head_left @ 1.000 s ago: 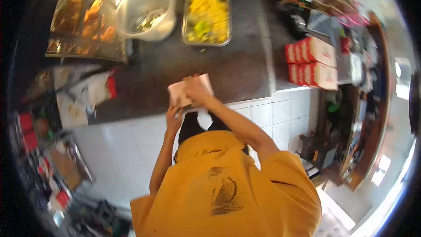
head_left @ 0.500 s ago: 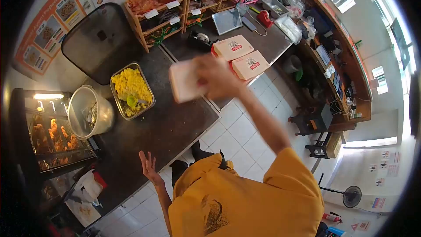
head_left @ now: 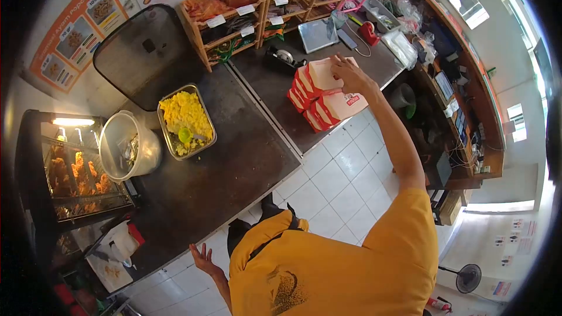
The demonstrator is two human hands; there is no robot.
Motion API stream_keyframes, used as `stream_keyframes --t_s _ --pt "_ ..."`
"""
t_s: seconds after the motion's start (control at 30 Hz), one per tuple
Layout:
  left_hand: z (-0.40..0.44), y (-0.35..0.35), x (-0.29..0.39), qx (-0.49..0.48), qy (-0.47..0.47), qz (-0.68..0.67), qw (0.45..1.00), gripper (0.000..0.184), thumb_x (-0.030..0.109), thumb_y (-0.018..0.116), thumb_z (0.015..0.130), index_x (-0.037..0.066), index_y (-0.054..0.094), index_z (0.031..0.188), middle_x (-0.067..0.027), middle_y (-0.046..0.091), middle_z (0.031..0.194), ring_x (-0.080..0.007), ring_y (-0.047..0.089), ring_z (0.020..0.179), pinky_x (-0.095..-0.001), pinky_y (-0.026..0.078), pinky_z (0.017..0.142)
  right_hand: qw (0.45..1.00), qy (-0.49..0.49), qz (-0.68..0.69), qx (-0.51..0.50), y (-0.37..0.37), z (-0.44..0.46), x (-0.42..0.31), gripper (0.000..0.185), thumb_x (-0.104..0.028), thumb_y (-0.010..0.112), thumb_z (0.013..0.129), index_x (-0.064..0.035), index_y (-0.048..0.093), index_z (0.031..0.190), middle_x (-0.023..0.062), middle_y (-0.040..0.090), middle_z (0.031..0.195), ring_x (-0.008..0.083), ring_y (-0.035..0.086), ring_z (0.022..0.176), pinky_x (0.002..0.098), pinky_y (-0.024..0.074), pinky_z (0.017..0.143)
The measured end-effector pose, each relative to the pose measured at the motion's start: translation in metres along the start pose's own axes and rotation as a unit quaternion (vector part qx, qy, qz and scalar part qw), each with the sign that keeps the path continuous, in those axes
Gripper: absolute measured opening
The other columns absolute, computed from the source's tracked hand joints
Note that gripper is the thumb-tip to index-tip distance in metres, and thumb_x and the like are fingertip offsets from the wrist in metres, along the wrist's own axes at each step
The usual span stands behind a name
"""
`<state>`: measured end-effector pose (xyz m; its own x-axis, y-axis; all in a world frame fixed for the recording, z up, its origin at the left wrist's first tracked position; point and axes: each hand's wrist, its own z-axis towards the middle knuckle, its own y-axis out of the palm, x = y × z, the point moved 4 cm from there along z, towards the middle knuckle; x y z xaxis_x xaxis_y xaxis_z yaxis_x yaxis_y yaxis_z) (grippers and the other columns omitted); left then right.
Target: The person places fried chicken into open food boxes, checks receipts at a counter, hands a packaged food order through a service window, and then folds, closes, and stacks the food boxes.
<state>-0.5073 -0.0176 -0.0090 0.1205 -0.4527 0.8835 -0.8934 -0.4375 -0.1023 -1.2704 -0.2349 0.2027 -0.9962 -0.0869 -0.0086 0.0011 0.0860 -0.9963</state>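
My right hand [head_left: 351, 76] reaches to the stacked red-and-white cardboard food boxes [head_left: 307, 93] at the counter's far side. Its bent fingers are on the upper box [head_left: 322, 75] of the rear stack, partly covering its lid. Beside that stack, a second one shows a printed lid [head_left: 344, 105]. My left hand [head_left: 205, 259] hovers near the counter's front edge, fingers apart and holding nothing. A metal tray [head_left: 214, 136] of yellow, scrambled-egg-like food [head_left: 184, 116] sits on the counter, with a light-green scoop [head_left: 185, 135] in it.
Left of the tray stand a translucent bucket [head_left: 149, 152] and a lit glass case of fried chicken [head_left: 79, 169]. A dark lid [head_left: 140, 52] leans on the wall. Wooden racks [head_left: 205, 38], a tape dispenser [head_left: 285, 57] and a tablet [head_left: 318, 36] line the counter's back.
My right hand has carried a box away from me and to the right, onto the rear stack. My left hand has dropped slightly lower. The view has shifted a little.
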Motion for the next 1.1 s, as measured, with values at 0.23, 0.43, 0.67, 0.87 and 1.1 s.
stream_keyframes --t_s 0.23,0.43,0.67,0.87,1.1 --pt "0.025 -0.055 -0.036 0.022 -0.026 -0.038 0.999 0.061 0.040 0.047 0.101 0.006 0.042 0.151 -0.0113 0.047 0.153 -0.0294 0.062 0.120 -0.0409 0.055 0.091 0.967 0.040 0.196 0.157 0.001 -0.012 -0.219 0.034 -0.013 0.073 0.068 -0.0050 0.063 0.100 0.0200 0.061 0.115 0.0395 0.058 0.110 0.0497 0.0489 0.092" --pt "0.075 -0.112 -0.019 0.048 0.014 -0.073 0.996 0.046 0.030 0.056 0.102 0.001 0.057 0.138 -0.0110 0.066 0.129 -0.0227 0.070 0.101 -0.0319 0.058 0.074 0.840 -0.165 0.435 -0.279 0.177 -0.004 -0.584 0.034 -0.020 0.077 0.083 -0.0032 0.067 0.111 0.0150 0.072 0.107 0.0282 0.071 0.097 0.0383 0.0560 0.086" --pt "0.093 -0.274 -0.013 0.178 0.030 -0.038 0.983 0.033 0.020 0.057 0.101 0.000 0.063 0.127 -0.0120 0.071 0.116 -0.0190 0.070 0.093 -0.0289 0.056 0.073 0.800 -0.055 0.512 -0.307 0.266 0.067 -0.866 0.050 -0.039 0.072 0.090 -0.0003 0.064 0.120 0.0160 0.075 0.098 0.0243 0.073 0.092 0.0378 0.0568 0.083" --pt "0.093 -0.338 -0.015 0.243 0.044 -0.072 0.966 0.026 0.020 0.058 0.101 0.003 0.069 0.116 -0.0057 0.073 0.102 -0.0131 0.068 0.084 -0.0260 0.053 0.069 0.901 -0.112 0.378 -0.183 0.294 0.142 -0.988 0.060 -0.057 0.066 0.084 -0.0076 0.067 0.118 0.0206 0.073 0.102 0.0377 0.070 0.101 0.0435 0.0541 0.086" --pt "0.184 -0.304 -0.010 0.256 0.186 0.066 0.946 0.034 0.018 0.063 0.097 0.004 0.064 0.128 -0.0109 0.073 0.108 -0.0215 0.070 0.096 -0.0336 0.056 0.084 0.778 -0.176 0.586 -0.144 0.335 0.135 -0.920 0.049 -0.045 0.062 0.094 0.0017 0.065 0.078 0.0085 0.062 0.058 0.0200 0.063 0.050 0.0377 0.0487 0.043"
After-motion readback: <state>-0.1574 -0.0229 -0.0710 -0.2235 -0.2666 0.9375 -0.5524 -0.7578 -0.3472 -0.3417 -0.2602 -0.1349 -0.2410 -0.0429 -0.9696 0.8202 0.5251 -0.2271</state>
